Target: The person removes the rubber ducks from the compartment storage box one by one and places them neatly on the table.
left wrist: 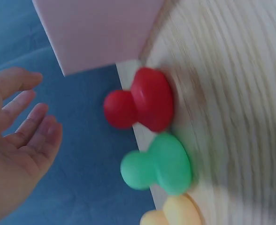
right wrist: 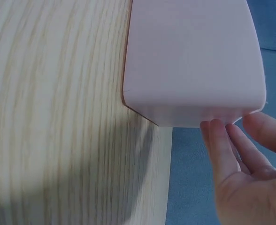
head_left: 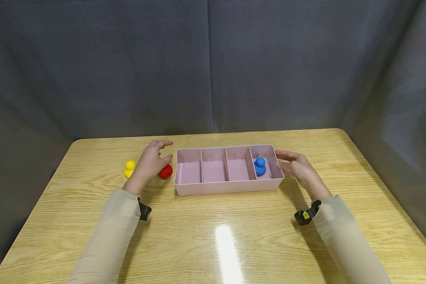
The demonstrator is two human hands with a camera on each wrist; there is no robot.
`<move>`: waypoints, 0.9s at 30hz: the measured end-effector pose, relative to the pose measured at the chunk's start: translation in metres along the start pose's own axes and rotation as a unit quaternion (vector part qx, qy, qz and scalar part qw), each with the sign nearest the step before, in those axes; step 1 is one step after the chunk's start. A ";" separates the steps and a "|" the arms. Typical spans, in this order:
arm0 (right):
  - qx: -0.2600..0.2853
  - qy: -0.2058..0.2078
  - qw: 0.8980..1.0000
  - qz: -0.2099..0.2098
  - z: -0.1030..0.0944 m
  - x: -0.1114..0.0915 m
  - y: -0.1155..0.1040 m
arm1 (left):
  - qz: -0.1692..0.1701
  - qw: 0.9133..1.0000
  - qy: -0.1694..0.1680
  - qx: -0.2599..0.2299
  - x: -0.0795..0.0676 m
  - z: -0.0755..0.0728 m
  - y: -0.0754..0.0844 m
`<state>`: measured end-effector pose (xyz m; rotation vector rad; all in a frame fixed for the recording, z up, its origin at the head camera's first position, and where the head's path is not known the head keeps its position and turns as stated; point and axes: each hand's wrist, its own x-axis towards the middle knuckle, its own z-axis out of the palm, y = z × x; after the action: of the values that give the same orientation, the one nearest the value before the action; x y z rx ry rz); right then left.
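My left hand (head_left: 150, 162) hovers with fingers spread and bent, holding nothing, above a red rubber duck (head_left: 165, 172) left of the pink divided box (head_left: 227, 187). The left wrist view shows a green duck (left wrist: 161, 165) between the red duck and a yellow duck (head_left: 129, 169); the hand and wrist hide the green one in the head view. A blue duck (head_left: 260, 167) sits in the box's rightmost compartment. At the box's right end, my right hand (head_left: 299, 169) has its fingertips against the outer wall and its thumb at the rim.
The box stands on a wooden table (head_left: 184, 228), its other three compartments bare. A dark grey curtain (head_left: 135, 71) hangs behind the table and along its sides. Each wrist carries a black strap with a small camera.
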<state>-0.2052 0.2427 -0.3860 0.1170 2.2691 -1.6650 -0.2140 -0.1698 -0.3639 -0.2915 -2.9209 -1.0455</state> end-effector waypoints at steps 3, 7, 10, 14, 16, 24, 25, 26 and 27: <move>0.008 0.005 1.000 0.003 0.001 -0.001 -0.001 | 0.012 1.000 0.000 -0.004 0.004 0.005 0.007; 0.005 0.014 1.000 0.007 0.002 -0.001 -0.002 | 0.022 1.000 -0.011 -0.012 0.008 0.011 0.021; 0.003 0.018 1.000 0.007 0.003 -0.001 -0.002 | 0.029 0.999 -0.023 -0.019 0.010 0.017 0.033; -0.001 0.017 1.000 0.005 0.002 -0.001 -0.002 | 0.056 0.998 -0.033 -0.016 0.015 0.030 0.048; -0.004 0.017 1.000 0.005 0.001 -0.001 -0.002 | 0.069 0.997 -0.038 -0.009 0.018 0.037 0.056; -0.006 0.019 1.000 0.010 0.000 0.000 -0.001 | 0.085 0.992 -0.094 0.000 0.025 0.065 0.081; -0.007 0.020 1.000 0.010 0.000 0.000 -0.001 | 0.089 0.991 -0.095 0.003 0.026 0.067 0.083; -0.008 0.019 1.000 0.009 0.001 0.000 -0.001 | 0.093 0.991 -0.097 0.005 0.026 0.070 0.086; -0.009 0.019 1.000 0.009 0.001 0.000 -0.001 | 0.095 0.990 -0.100 0.005 0.026 0.072 0.088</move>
<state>-0.2055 0.2415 -0.3855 0.1663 2.3039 -1.6470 -0.2210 -0.0530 -0.3623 -0.6963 -2.9919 -1.0268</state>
